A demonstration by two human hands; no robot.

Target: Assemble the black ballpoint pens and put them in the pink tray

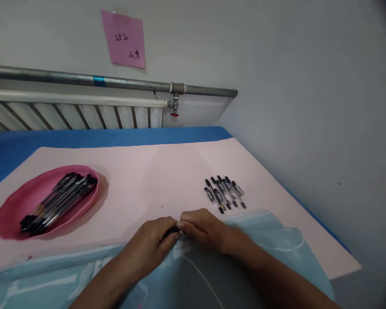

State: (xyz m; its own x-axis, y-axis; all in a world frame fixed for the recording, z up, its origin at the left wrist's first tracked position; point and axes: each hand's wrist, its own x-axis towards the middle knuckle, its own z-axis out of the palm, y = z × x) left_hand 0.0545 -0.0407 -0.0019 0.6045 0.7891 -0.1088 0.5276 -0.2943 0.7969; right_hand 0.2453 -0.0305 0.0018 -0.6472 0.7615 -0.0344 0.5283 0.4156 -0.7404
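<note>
My left hand (152, 244) and my right hand (202, 227) meet at the near edge of the pink sheet (167, 180), fingers closed. Between them they pinch a black pen (171, 232), mostly hidden by the fingers. Both hands rest over a light blue cloth (266, 240). A pink oval tray (16, 201) at the left holds several black pens (59, 197). To the right of my hands, several black pen caps (224, 193) lie in a row on the sheet.
The pink sheet lies on a blue table top (83, 137) that stands against a white wall. A radiator (73, 113) and a metal pipe (116, 81) run along the back. A pink note (124, 38) is stuck on the wall.
</note>
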